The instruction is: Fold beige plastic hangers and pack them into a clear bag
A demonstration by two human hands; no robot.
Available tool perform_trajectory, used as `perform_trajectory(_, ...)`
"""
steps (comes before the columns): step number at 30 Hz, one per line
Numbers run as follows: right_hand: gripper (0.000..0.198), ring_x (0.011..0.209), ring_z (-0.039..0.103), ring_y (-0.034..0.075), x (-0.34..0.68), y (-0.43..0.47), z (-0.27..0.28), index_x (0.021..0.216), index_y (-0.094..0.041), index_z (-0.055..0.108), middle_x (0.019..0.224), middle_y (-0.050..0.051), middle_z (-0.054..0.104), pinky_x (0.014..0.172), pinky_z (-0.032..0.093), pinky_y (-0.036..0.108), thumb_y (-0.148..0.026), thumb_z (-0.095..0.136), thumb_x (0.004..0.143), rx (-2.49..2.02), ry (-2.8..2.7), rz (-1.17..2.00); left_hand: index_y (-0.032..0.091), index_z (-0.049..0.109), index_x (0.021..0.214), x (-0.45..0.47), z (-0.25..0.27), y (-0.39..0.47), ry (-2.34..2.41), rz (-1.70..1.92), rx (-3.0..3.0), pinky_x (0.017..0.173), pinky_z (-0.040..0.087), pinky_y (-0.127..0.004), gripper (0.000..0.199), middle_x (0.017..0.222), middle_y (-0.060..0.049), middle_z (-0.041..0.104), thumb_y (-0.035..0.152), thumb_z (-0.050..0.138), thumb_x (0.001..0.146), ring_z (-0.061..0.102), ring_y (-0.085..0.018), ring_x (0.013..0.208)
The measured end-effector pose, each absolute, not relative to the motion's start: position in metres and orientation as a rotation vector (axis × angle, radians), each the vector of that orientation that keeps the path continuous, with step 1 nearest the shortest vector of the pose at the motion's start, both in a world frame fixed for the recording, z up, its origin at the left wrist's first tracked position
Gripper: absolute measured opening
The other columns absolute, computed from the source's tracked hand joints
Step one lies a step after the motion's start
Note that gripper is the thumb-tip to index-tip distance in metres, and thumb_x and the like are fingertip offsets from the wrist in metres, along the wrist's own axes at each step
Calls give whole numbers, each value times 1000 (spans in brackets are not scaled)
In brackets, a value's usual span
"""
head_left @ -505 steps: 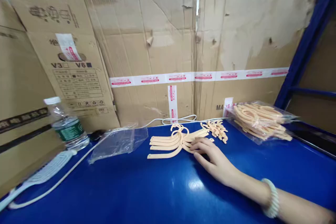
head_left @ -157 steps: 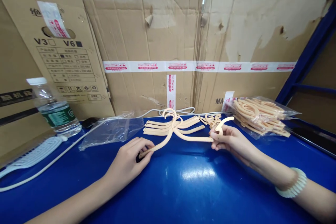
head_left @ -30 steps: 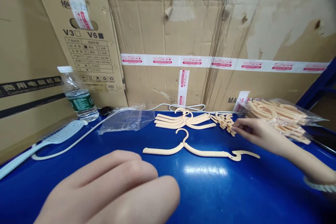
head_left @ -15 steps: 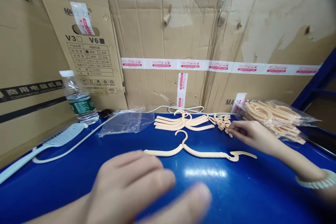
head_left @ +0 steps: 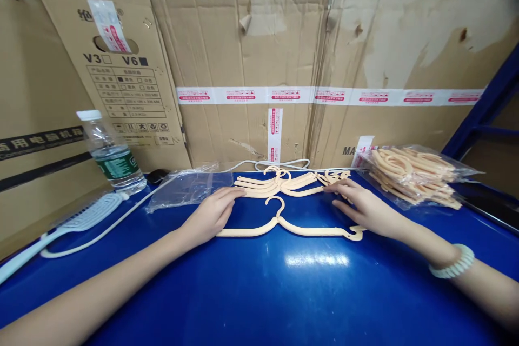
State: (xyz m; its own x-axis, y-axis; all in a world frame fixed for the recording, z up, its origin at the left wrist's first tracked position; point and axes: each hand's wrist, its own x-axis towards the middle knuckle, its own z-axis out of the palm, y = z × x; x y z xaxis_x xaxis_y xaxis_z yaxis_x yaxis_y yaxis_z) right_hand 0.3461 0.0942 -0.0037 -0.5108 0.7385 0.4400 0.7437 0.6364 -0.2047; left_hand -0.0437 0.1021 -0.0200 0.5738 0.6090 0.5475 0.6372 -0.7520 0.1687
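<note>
Several cream plastic hangers (head_left: 259, 190) lie stacked on the blue table. My left hand (head_left: 211, 215) reaches their left ends, fingers stretched out and fingertips touching the nearest arm. At the stack's right end is my right hand (head_left: 357, 205), open, its fingertips at the arm tip and its thumb apart. Closer to me lies a single hanger (head_left: 312, 230), its hook pointing away. A curved cream piece (head_left: 356, 233) sits at its right end, partly under my right hand. Behind that hand, a pile of small cream pieces (head_left: 338, 175) is partly hidden.
Bagged cream hanger parts (head_left: 409, 173) lie at the right. To the left are a crumpled clear bag (head_left: 182, 189), a water bottle (head_left: 115, 162), a pale blue hairbrush (head_left: 91, 212) and a white cable (head_left: 121, 228). Cardboard boxes (head_left: 243, 135) stand along the back.
My left hand has moved forward from the near foreground to the stack's left end. My right hand has moved left from the small pieces to the stack's right end. The view has shifted slightly.
</note>
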Motion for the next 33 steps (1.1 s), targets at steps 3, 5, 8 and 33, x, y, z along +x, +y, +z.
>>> perform_trajectory(3, 35, 122, 53, 29, 345, 95, -5, 123, -20, 59, 124, 15, 59, 105, 44, 48, -31, 45, 94, -1149, -2455, -17, 17, 64, 116, -45, -22, 105, -1138, -916, -2745, 102, 50, -42, 37, 122, -10, 67, 16, 33, 96, 61, -23, 116)
perform_trajectory(5, 35, 123, 52, 29, 349, 97, -5, 124, -19, 59, 126, 16, 59, 105, 43, 49, -31, 42, 95, -1145, -2458, -40, 17, 64, 116, -48, -24, 109, -1168, -906, -2743, 103, 49, -43, 37, 123, -10, 67, 18, 33, 96, 61, -23, 117)
perform_trajectory(8, 34, 115, 57, 30, 361, 103, -2, 120, -18, 61, 118, 16, 64, 98, 48, 50, -31, 41, 95, -1160, -2364, -122, 15, 61, 122, -51, -27, 114, -1190, -890, -2748, 106, 46, -46, 37, 129, -11, 63, 22, 35, 96, 57, -25, 122)
perform_trajectory(33, 25, 97, 63, 28, 371, 129, -11, 99, -20, 73, 100, 11, 73, 87, 52, 46, -26, 49, 93, -1146, -2394, -230, 18, 67, 96, -43, -20, 109, -1107, -800, -2681, 79, 52, -35, 30, 92, -8, 65, 29, 39, 100, 62, -23, 87)
